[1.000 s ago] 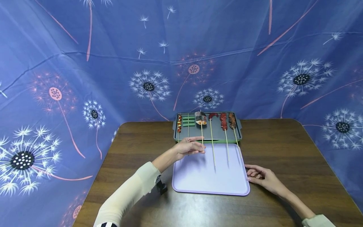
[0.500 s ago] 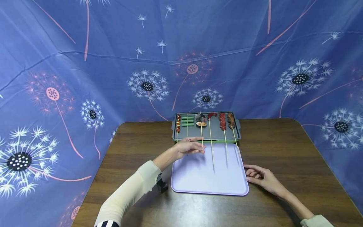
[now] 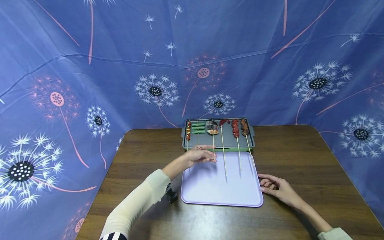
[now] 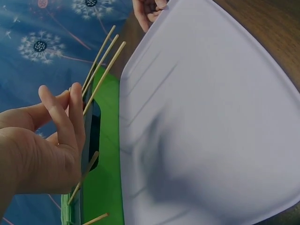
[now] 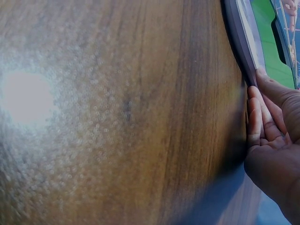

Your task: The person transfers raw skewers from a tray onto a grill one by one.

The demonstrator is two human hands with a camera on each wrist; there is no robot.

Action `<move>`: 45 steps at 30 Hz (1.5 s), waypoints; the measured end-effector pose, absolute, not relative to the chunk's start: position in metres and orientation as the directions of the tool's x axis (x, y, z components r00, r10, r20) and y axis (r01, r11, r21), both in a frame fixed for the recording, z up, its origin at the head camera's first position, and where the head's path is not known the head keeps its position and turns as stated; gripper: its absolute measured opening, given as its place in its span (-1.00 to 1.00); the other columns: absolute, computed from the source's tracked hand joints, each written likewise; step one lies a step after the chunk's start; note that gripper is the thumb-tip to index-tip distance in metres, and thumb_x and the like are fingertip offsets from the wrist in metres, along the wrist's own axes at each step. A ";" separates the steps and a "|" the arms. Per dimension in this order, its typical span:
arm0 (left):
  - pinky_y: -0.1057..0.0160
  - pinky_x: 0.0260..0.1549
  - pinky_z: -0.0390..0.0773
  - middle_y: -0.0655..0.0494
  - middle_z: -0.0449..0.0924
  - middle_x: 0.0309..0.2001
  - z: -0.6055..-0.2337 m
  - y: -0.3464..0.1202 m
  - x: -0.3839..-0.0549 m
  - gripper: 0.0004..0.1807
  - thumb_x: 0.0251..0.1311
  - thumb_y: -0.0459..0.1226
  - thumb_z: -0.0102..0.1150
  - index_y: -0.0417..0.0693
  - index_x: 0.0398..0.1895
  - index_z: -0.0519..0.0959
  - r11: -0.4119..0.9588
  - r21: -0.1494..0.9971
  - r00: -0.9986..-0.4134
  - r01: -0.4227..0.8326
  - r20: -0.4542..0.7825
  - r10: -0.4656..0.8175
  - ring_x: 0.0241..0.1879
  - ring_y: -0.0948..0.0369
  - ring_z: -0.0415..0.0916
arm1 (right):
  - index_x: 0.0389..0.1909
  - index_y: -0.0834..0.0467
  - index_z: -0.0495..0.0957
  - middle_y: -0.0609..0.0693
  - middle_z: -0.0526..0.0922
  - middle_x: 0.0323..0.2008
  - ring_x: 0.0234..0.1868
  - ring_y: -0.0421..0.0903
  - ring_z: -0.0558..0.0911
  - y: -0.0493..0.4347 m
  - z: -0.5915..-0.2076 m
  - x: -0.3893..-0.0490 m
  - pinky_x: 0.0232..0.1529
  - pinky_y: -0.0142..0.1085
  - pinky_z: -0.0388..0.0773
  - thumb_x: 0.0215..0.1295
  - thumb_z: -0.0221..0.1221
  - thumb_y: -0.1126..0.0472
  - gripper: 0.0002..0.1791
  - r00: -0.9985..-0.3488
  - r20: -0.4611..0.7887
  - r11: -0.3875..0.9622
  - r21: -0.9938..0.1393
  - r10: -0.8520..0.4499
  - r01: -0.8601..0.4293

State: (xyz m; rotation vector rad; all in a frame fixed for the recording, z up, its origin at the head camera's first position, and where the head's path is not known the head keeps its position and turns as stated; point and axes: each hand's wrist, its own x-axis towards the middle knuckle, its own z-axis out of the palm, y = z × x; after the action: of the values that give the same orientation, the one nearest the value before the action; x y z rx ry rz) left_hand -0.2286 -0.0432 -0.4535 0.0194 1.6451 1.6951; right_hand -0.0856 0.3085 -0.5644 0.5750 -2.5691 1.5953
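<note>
My left hand [image 3: 198, 156] pinches the stick of a skewer between thumb and fingers. At the skewer's far end is a chunk of fish [image 3: 212, 127] with dark silvery skin, over the dark grill plate [image 3: 204, 140]. In the left wrist view the left hand [image 4: 51, 140] is seen from the side, its fingertips together and the held stick mostly hidden. My right hand [image 3: 279, 188] holds the right edge of the pale purple tray [image 3: 222, 193]. The right wrist view shows its thumb [image 5: 272, 86] at the tray's rim and the other fingers curled below.
Left of the fish lie a small mixed skewer [image 3: 188, 130] and a green vegetable skewer [image 3: 198, 128]. To its right are a dark red curled skewer [image 3: 224, 123], a red meat skewer [image 3: 235, 128] and a brown meat skewer [image 3: 245, 127]. Several sticks overhang the tray. A blue curtain [image 3: 255, 83] backs the wooden table [image 3: 297, 156].
The fish chunk has come down slightly toward the grill plate. Both hands keep their places, and the head view has shifted a little.
</note>
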 end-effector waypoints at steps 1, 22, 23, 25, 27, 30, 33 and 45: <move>0.58 -0.54 0.58 -0.29 0.67 0.08 -0.454 -0.043 -0.228 -0.35 0.29 -0.55 0.18 -0.15 0.46 0.39 0.119 0.863 -0.718 -0.491 -0.478 0.506 -0.44 0.28 0.75 | 0.14 0.47 0.53 0.01 0.70 -0.28 -0.35 -0.36 0.59 0.308 -0.564 -0.086 -0.40 -0.47 0.54 0.19 0.35 0.49 -0.53 -0.928 0.247 0.394 -0.852 -0.280 -0.345; 0.31 -0.48 0.73 -0.31 0.76 -0.19 -0.465 -0.037 -0.207 -0.38 0.14 -0.62 0.27 -0.35 0.33 0.47 0.243 0.958 -0.896 -0.150 -0.236 0.377 -0.27 -0.08 0.80 | 0.14 0.49 0.53 0.01 0.69 -0.28 -0.33 -0.37 0.58 0.310 -0.561 -0.086 -0.40 -0.47 0.52 0.20 0.35 0.48 -0.53 -0.938 0.217 0.409 -0.856 -0.270 -0.316; 0.31 -0.48 0.73 -0.31 0.76 -0.20 -0.466 -0.037 -0.207 -0.38 0.13 -0.62 0.28 -0.35 0.33 0.47 0.249 0.958 -0.898 -0.141 -0.230 0.375 -0.29 -0.06 0.80 | 0.14 0.49 0.53 0.01 0.69 -0.28 -0.33 -0.37 0.58 0.309 -0.561 -0.086 -0.40 -0.47 0.52 0.20 0.35 0.48 -0.53 -0.938 0.217 0.409 -0.856 -0.270 -0.315; 0.30 -0.48 0.73 -0.30 0.76 -0.20 -0.465 -0.038 -0.206 -0.38 0.13 -0.61 0.29 -0.35 0.33 0.47 0.260 0.957 -0.900 -0.127 -0.221 0.375 -0.30 -0.05 0.80 | 0.14 0.49 0.53 0.01 0.69 -0.28 -0.33 -0.37 0.58 0.309 -0.562 -0.087 -0.40 -0.47 0.52 0.20 0.35 0.48 -0.53 -0.937 0.219 0.405 -0.857 -0.272 -0.318; 0.29 -0.49 0.74 -0.30 0.76 -0.21 -0.465 -0.039 -0.206 -0.39 0.13 -0.60 0.30 -0.35 0.32 0.48 0.271 0.956 -0.903 -0.109 -0.209 0.374 -0.30 -0.07 0.80 | 0.14 0.49 0.53 0.01 0.69 -0.28 -0.33 -0.37 0.58 0.309 -0.562 -0.088 -0.40 -0.47 0.52 0.19 0.35 0.49 -0.53 -0.935 0.225 0.399 -0.858 -0.274 -0.323; 0.24 -0.49 0.74 -0.31 0.76 -0.21 -0.463 -0.043 -0.204 -0.42 0.16 -0.59 0.28 -0.34 0.31 0.50 0.283 0.955 -0.909 -0.085 -0.191 0.370 -0.27 -0.14 0.78 | 0.13 0.49 0.53 0.02 0.70 -0.28 -0.33 -0.37 0.58 0.308 -0.563 -0.090 -0.40 -0.47 0.53 0.18 0.35 0.50 -0.53 -0.933 0.232 0.393 -0.859 -0.276 -0.330; 0.14 -0.44 0.76 -0.28 0.77 -0.20 -0.459 -0.049 -0.202 -0.44 0.19 -0.57 0.27 -0.31 0.31 0.51 0.297 0.953 -0.915 -0.053 -0.166 0.368 -0.23 -0.20 0.76 | 0.13 0.48 0.53 0.02 0.69 -0.28 -0.33 -0.37 0.58 0.308 -0.562 -0.090 -0.39 -0.47 0.53 0.19 0.35 0.47 -0.53 -0.933 0.222 0.400 -0.857 -0.284 -0.326; -0.14 -0.26 0.74 -0.23 0.77 -0.12 -0.453 -0.097 -0.192 -0.43 0.29 -0.39 0.33 -0.23 0.37 0.48 0.240 0.969 -0.927 0.061 -0.034 0.373 -0.37 0.02 0.78 | 0.39 0.55 0.22 0.11 0.74 -0.08 -0.12 -0.32 0.71 0.325 -0.541 -0.090 -0.17 -0.51 0.64 0.37 0.21 0.47 -0.37 -0.928 0.145 0.315 -0.913 -0.344 -0.260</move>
State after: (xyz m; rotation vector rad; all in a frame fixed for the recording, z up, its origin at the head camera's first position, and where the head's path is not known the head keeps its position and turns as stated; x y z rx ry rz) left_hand -0.1916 -0.0970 -0.4533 0.4058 2.2566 1.7439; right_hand -0.0904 0.3250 -0.5407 0.5995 -2.6075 1.7867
